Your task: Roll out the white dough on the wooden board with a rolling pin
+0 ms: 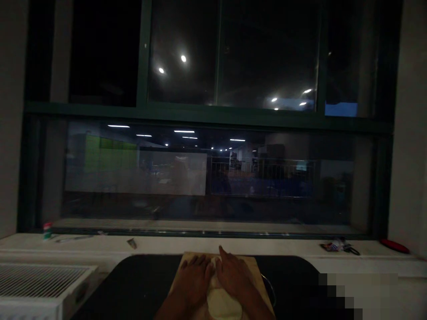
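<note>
A pale, soft piece of what looks like dough (224, 304) lies on a wooden board (252, 263) at the bottom middle of the head view. My left hand (194, 276) bears down on its far end from the left, fingers bent over the board and thumb against the dough. From the other side my right hand (232, 272) grips the same end, one finger sticking up towards the window. Both hands nearly meet over the narrow far part, which they partly hide. The wider near part bulges between my wrists.
Under the board is a black table (147, 284) with rounded corners. A metal loop (271, 289) shows by the board's right edge. Behind runs a white windowsill (233, 244) with a small red-capped container (47, 230), a red oval item (394, 246) and small clutter. A white radiator (40, 284) stands left.
</note>
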Demonstrator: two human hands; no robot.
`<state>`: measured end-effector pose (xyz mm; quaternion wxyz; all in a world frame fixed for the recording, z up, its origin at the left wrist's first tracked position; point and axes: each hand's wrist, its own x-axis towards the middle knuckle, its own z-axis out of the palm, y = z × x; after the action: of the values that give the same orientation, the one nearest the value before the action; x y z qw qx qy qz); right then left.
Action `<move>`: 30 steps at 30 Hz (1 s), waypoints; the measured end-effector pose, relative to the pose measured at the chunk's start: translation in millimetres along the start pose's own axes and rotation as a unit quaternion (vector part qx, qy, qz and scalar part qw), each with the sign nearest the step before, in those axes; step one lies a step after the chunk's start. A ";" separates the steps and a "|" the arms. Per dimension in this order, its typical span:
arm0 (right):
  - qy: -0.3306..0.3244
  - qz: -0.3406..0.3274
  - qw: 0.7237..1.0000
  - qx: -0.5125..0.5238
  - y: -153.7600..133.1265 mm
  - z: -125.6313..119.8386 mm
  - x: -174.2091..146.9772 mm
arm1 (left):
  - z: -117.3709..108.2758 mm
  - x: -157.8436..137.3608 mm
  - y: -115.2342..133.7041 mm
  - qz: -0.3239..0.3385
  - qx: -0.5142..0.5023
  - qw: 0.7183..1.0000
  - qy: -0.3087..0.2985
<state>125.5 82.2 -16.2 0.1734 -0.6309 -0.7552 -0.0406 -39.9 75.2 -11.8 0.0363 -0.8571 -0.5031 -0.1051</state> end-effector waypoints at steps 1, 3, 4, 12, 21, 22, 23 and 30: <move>0.000 -0.006 1.000 -0.003 0.2 -1.0 3.1 | 0.7 3.6 -2.3 0.003 -0.004 1.000 -0.002; 0.002 -0.015 1.000 -0.011 1.1 -2.0 10.0 | 0.8 10.5 -6.7 0.017 -0.003 1.000 -0.004; 0.003 -0.015 1.000 -0.014 1.7 -1.7 13.8 | 0.4 14.0 -8.6 0.027 0.000 1.000 -0.002; 0.023 0.039 0.999 -0.029 3.7 6.3 49.1 | 3.7 50.5 -18.9 -0.056 -0.010 0.997 0.042; 0.051 0.039 0.997 -0.047 -0.6 -1.6 67.2 | 12.0 80.8 -33.1 -0.136 -0.038 0.988 0.063; 0.052 0.033 0.997 -0.047 -1.1 -1.8 65.1 | 12.8 81.2 -33.8 -0.139 -0.040 0.988 0.062; 0.053 0.026 0.997 -0.046 -1.6 -1.7 61.7 | 13.6 81.2 -34.3 -0.141 -0.043 0.987 0.061; 0.050 -0.017 0.997 -0.052 0.0 6.6 22.5 | 13.1 76.2 -32.9 -0.143 -0.047 0.986 0.065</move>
<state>120.9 105.1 -15.3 0.1776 -0.6233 -0.7529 -0.1142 -30.7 158.7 -9.4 0.0133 -0.7683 -0.6117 -0.1880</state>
